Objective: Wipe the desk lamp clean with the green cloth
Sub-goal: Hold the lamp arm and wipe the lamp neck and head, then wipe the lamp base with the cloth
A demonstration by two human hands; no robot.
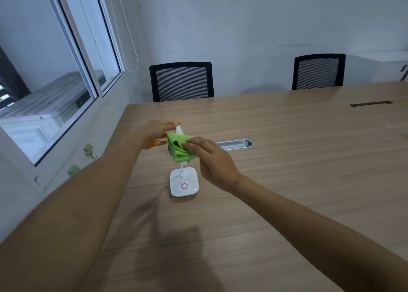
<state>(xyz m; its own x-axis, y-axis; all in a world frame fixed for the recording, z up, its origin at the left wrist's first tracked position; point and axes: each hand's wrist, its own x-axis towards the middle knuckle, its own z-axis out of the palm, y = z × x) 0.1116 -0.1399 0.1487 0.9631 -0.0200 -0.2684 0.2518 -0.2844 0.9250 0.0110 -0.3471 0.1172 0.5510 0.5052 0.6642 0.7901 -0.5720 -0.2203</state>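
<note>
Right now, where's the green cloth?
The cloth is center frame, held by the right hand against the lamp head, above the white base.

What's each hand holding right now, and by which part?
Left hand pinches the far tip of the desk lamp's head. Right hand holds the bunched green cloth by its right side, draped over the lamp head.
</note>
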